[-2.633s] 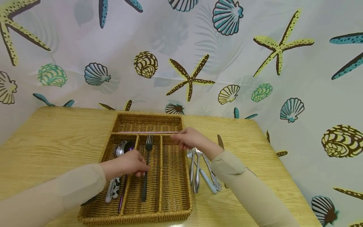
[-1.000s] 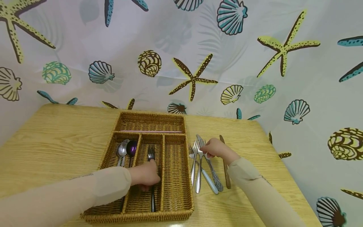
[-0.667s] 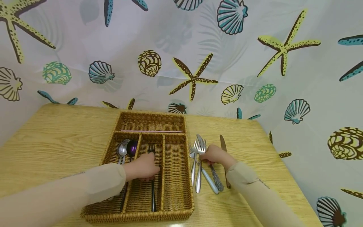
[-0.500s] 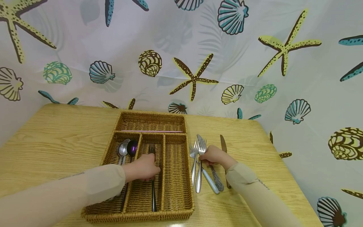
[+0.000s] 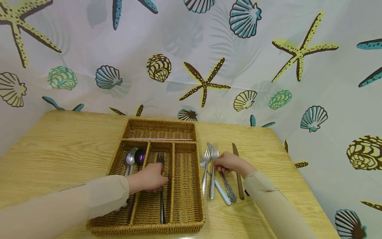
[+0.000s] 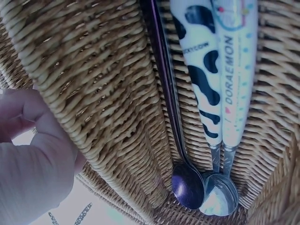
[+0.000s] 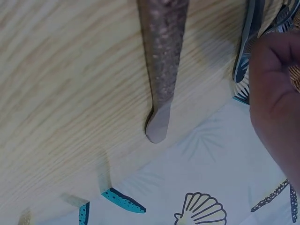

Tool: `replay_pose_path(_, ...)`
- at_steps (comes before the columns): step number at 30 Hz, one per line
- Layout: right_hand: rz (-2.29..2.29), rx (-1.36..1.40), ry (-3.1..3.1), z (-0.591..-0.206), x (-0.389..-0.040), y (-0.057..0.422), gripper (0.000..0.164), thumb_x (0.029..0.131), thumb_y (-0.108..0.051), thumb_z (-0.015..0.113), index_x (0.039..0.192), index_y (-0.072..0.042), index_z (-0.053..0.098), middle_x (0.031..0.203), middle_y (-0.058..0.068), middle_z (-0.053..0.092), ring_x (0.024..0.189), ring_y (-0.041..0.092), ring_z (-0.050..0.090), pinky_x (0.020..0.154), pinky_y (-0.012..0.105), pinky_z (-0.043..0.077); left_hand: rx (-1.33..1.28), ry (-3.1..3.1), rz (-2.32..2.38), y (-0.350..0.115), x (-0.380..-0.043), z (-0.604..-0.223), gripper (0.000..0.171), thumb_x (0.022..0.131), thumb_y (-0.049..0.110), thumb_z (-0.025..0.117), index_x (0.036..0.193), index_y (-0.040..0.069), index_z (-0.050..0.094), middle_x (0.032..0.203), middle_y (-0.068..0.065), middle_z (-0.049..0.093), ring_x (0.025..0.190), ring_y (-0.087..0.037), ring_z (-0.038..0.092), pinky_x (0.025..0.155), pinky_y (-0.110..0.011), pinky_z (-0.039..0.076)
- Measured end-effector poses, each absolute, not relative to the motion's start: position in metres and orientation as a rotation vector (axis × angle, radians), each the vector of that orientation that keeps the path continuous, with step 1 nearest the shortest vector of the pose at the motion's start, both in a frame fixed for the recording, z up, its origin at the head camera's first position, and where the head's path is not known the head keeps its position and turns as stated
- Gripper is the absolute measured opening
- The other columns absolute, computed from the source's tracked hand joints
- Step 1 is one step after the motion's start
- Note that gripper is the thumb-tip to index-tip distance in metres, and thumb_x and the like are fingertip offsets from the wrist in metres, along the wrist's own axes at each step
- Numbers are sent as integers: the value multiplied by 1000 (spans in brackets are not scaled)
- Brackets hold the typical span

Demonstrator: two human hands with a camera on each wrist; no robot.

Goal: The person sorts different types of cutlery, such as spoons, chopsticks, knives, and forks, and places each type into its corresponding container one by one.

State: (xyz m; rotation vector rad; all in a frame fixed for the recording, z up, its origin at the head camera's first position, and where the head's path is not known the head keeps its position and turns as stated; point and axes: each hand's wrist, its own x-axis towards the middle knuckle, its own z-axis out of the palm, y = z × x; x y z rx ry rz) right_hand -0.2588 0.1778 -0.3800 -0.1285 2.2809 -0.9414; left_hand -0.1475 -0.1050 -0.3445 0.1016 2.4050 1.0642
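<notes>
In the middle compartment of the wicker tray (image 5: 187, 186), my left hand (image 5: 150, 177) curls its fingers round a black fork (image 5: 162, 209). The fork's tines point away from me, and the hand covers its neck. The left wrist view shows the thumb and bent fingers beyond a wicker divider, the fork hidden there. Right of the tray, my right hand (image 5: 231, 162) pinches a silver fork (image 5: 212, 186) at its neck. Beside it lie another silver fork (image 5: 205, 179), a small fork (image 5: 203, 163), a pale-blue handle (image 5: 223, 193) and an ornate-handled knife (image 5: 229, 191).
The left compartment holds a purple spoon (image 6: 188, 185) and silver spoons (image 6: 220, 194) with printed handles. A pink stick (image 5: 161, 139) lies in the back compartment. A brown knife (image 5: 239, 186) lies right of the cutlery pile. A shell-patterned cloth (image 5: 191, 49) hangs behind the table (image 5: 74, 139).
My left hand has brought the black fork slightly toward me, then slid up its handle. My right hand has moved right, onto the silver fork, whose handle end has just shifted slightly.
</notes>
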Motion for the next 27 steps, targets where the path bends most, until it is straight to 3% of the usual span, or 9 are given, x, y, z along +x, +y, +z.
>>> replay_pose_path(8, -1034, -202, 2167, -370, -260, 180, 29, 97, -17, 47, 69, -9, 53, 54, -5, 46, 46, 4, 35, 48, 20, 30, 42, 2175, 1330, -108, -152, -344, 25, 97, 16, 46, 113, -2, 53, 69, -6, 58, 49, -10, 39, 46, -22, 33)
replay_pose_path(12, -1056, -223, 2146, -363, -260, 176, 28, 97, -17, 46, 72, -7, 55, 53, -5, 46, 46, 4, 36, 49, 20, 30, -6, 2150, 1397, -109, -152, -342, 30, 97, 17, 46, 116, -4, 54, 69, -4, 57, 50, -9, 41, 46, -20, 34)
replay_pose_path(27, -1099, -319, 2114, -347, -257, 160, 32, 97, -17, 46, 66, -11, 52, 55, -5, 46, 47, 5, 37, 50, 21, 32, -76, 2312, 1478, -112, -155, -348, 23, 97, 16, 43, 92, -1, 58, 74, -9, 60, 54, -12, 50, 51, -26, 43)
